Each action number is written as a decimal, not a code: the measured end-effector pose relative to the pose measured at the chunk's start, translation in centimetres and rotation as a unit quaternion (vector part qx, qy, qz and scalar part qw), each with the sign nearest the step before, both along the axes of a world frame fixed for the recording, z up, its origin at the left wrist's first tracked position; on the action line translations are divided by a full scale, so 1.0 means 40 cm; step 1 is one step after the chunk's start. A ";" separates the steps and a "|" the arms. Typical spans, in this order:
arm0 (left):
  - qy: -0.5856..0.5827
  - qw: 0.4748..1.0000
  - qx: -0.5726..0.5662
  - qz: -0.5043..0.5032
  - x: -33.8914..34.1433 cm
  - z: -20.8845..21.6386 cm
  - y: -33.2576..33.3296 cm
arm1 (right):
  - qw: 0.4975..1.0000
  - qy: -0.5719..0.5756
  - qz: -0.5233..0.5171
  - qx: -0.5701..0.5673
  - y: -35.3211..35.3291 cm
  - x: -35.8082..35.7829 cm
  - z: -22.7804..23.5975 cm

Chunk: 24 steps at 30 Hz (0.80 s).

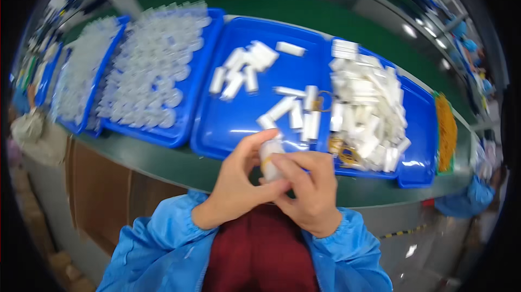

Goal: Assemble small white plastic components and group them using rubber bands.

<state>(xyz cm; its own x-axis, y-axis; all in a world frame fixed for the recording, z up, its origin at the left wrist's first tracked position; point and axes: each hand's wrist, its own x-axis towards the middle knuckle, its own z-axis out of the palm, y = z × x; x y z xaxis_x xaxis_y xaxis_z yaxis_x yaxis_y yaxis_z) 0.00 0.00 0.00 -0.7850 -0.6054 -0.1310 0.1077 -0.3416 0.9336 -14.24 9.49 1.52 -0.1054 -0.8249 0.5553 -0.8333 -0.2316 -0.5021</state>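
Close to my body, just off the near edge of the middle blue tray (233, 124), both hands are on one white roll-shaped piece (267, 156) with a yellowish band across it. My left hand (236, 175) grips it from the left, thumb below and fingers curled over its far end. From the right, the fingers of my right hand (312, 189) press on its side and lower end. Motion blur hides its finer detail. Several similar white pieces (281, 108) lie scattered in the middle tray.
To the right, another tray holds a heap of white pieces (364, 102) with tan rubber bands (347, 155) among them. Farther right stands a green tray of orange-brown bands (446, 134). At the left, blue trays carry rows of clear plastic containers (154, 64). A cardboard box (100, 189) sits below.
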 end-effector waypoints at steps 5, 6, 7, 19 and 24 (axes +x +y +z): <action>0.038 0.998 0.012 -0.038 -0.037 0.009 -0.022 | 0.999 0.011 0.003 0.033 0.010 -0.108 0.073; 0.011 0.999 -0.018 -0.033 -0.053 0.019 -0.011 | 0.998 0.012 -0.066 0.012 0.040 -0.170 0.107; -0.026 0.998 -0.060 -0.014 -0.047 0.035 -0.017 | 0.993 0.003 -0.120 -0.022 0.055 -0.241 0.130; -0.274 0.828 -0.450 0.192 0.143 0.068 -0.123 | 0.895 0.052 -0.431 0.104 0.078 -0.996 -0.072; -0.363 0.628 -0.657 0.206 0.208 0.044 -0.202 | 0.902 -0.072 -0.418 0.076 0.123 -0.966 -0.082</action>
